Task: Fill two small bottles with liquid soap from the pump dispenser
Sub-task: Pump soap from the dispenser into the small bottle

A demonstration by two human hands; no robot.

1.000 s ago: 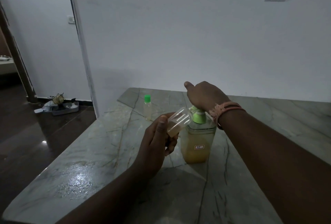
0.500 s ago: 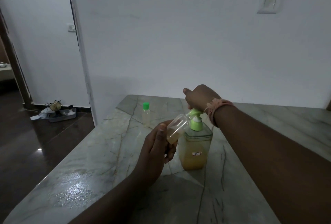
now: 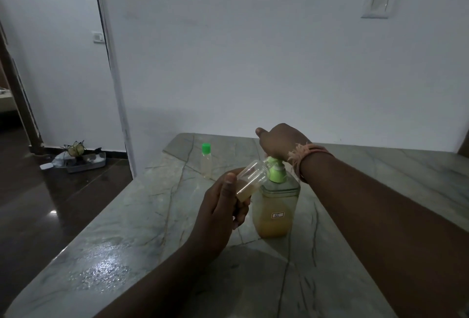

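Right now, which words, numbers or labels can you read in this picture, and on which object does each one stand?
"35": on the small white sticker on the front of the pump dispenser.
Capped small bottle at the back of the table: no readable text.
Open small bottle held by the left hand: no label visible.
Wall switch plates: no marking readable.
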